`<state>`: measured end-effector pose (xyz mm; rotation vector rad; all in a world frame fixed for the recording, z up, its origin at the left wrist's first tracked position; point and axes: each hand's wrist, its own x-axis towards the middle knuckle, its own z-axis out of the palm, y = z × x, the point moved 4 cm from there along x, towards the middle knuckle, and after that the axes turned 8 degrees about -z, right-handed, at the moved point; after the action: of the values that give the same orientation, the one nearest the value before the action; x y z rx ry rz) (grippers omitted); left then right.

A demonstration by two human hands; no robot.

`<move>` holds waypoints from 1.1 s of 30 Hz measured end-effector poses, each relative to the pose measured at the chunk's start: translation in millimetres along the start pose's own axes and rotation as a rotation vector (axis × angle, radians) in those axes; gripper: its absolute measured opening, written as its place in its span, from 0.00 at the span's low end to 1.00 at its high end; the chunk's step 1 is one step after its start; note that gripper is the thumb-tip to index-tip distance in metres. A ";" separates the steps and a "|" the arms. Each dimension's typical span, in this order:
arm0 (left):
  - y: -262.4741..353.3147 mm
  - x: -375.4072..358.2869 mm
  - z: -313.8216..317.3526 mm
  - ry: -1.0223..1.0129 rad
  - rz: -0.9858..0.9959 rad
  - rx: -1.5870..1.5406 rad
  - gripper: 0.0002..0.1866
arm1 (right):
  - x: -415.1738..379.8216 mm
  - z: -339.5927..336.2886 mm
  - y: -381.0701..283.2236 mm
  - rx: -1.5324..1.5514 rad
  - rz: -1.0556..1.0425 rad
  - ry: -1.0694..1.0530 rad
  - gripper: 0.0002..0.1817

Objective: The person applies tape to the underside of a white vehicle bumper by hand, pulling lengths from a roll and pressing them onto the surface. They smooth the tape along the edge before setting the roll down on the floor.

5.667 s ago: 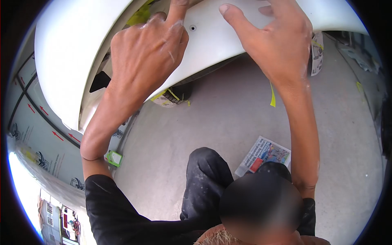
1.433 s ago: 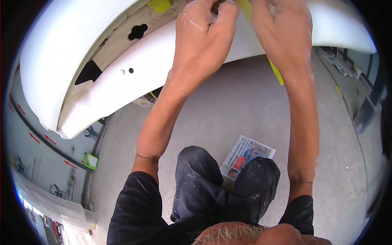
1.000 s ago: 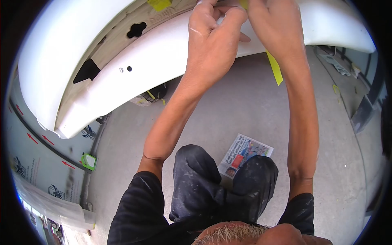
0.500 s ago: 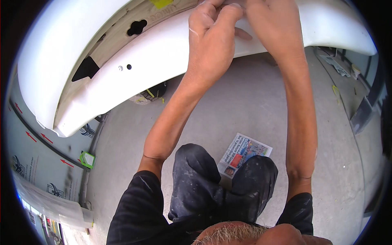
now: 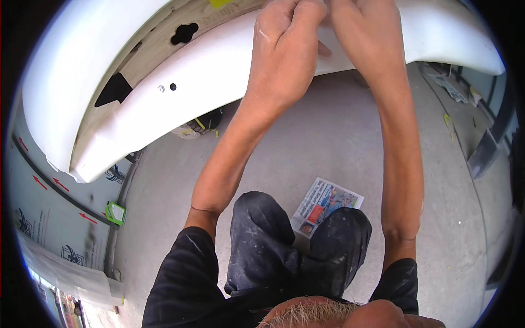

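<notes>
A large white curved panel [image 5: 208, 68] spans the top of the view, with dark openings and a small round hole in it. Over its upper middle, my left hand [image 5: 287, 49] has its fingers curled, their tips at the top edge of the frame. Close beside it on the right, my right hand [image 5: 369, 35] bends its fingers toward the left one. Whatever lies between the fingertips is hidden. A piece of yellow tape [image 5: 220, 3] sticks to the panel's inner side.
A newspaper [image 5: 328, 205] lies on the grey floor by my knees. At the left stand a green container [image 5: 115, 213] and sheeting with red arrows [image 5: 60, 210]. Grey parts [image 5: 451, 87] lie at the upper right, and a wrapped dark object [image 5: 205, 123] sits beneath the panel.
Both hands stay at the same part of the panel, with my right fingers slightly shifted toward my left hand. The view has moved very slightly.
</notes>
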<state>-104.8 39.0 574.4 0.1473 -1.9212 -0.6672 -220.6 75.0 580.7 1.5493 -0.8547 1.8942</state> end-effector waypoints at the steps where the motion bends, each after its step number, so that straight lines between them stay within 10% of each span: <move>1: 5.2 -0.9 0.1 0.005 -0.004 0.038 0.30 | -0.4 3.9 8.0 -0.050 -0.014 0.019 0.19; 17: 16.0 -2.4 -4.1 0.104 0.191 0.252 0.27 | 7.7 -1.3 -22.6 0.321 0.252 -0.115 0.19; 33: 0.0 -9.1 -5.1 0.144 0.105 0.170 0.28 | -12.9 6.3 -2.6 0.172 -0.141 0.121 0.18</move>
<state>-96.3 40.6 568.6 0.1943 -1.8316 -0.4116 -212.2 71.7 569.2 1.5322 -0.5282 1.9768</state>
